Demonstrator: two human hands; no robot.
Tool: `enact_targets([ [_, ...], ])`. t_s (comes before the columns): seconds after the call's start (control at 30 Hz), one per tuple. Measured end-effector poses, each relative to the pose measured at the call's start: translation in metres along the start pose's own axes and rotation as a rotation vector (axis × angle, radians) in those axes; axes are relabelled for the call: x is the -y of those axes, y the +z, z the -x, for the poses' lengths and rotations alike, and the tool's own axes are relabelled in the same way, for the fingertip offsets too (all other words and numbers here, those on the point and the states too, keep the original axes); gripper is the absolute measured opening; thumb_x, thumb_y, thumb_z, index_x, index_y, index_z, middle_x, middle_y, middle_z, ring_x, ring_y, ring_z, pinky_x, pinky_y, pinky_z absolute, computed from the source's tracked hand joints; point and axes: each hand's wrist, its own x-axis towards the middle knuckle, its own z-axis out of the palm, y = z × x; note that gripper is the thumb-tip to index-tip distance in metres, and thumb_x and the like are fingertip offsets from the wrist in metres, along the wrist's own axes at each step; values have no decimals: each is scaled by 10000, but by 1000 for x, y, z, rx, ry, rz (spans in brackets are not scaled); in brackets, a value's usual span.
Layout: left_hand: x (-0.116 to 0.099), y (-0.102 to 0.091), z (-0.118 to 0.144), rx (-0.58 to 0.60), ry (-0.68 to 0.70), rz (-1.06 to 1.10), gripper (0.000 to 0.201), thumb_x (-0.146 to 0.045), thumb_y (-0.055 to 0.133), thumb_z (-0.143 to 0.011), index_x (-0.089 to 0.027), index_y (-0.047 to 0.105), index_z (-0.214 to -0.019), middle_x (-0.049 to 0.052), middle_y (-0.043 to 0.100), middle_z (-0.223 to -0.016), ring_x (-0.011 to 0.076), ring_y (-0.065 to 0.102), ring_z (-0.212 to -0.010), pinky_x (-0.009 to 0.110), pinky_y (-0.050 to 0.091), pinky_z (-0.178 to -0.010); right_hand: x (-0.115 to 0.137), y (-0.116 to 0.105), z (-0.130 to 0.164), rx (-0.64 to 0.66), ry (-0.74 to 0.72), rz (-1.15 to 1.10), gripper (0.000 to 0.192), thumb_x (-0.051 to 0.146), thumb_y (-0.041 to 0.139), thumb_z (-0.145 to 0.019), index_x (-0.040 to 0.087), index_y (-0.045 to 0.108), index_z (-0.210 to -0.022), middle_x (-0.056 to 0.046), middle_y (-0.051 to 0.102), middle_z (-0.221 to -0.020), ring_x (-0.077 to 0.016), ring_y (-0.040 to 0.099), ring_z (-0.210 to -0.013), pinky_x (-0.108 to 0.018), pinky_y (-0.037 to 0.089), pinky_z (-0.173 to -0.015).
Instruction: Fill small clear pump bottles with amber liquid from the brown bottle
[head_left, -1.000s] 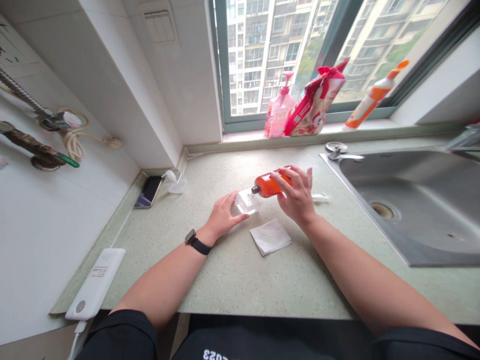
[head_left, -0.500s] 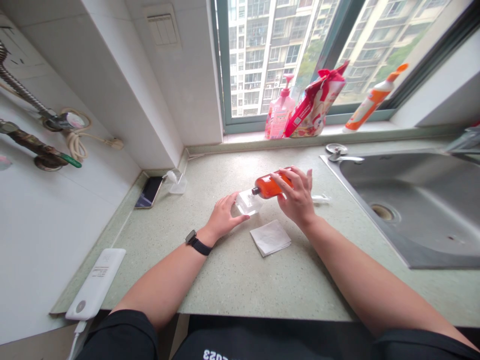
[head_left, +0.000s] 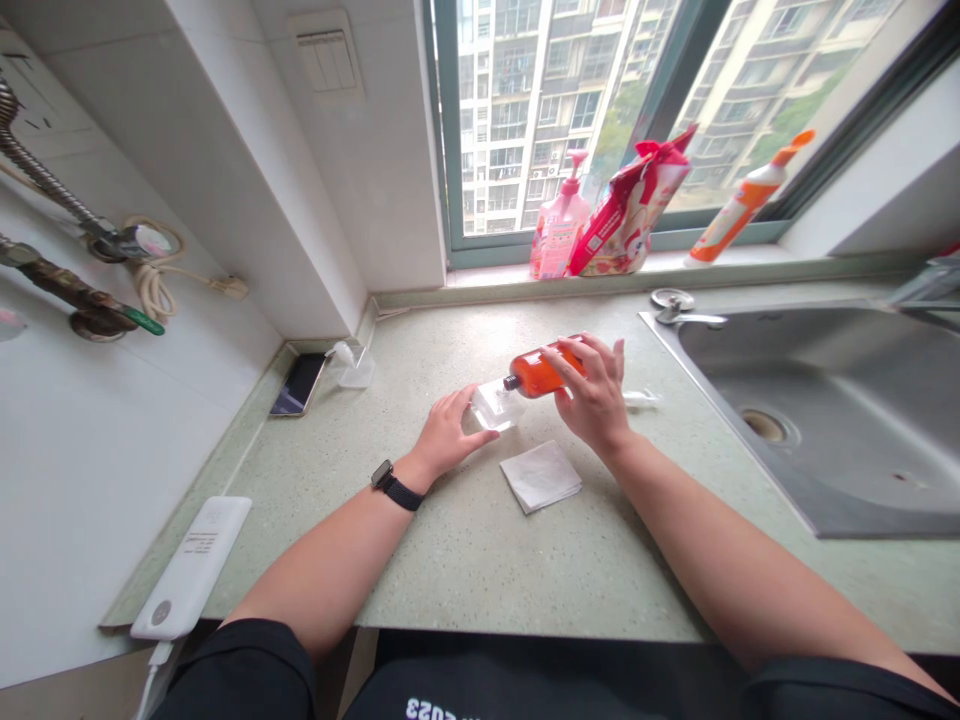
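Both hands met mid-desk: my right hand [head_left: 596,400] was wrapped around an orange bottle [head_left: 536,372] of amber-orange liquid, tipped nearly flat, its dark neck over a small clear container [head_left: 495,404]. My left hand [head_left: 448,432] lay curled against that container, steadying it on the desk [head_left: 480,560]. I couldn't make out any liquid inside it. A folded white tissue [head_left: 541,474] lay just beside.
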Motion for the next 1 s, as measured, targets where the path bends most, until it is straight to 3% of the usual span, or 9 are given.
enact_targets([
  [1.0, 1, 0, -1, 0, 12, 11, 784, -571, 856, -882, -293, 530, -1539, 115, 683, -1413, 343, 670, -1233, 583, 532, -1110, 0, 0, -1, -8, -13, 17, 944, 13, 614, -847, 491, 394, -1630, -49, 610, -1460, -358, 508, -1469, -777, 247, -1301],
])
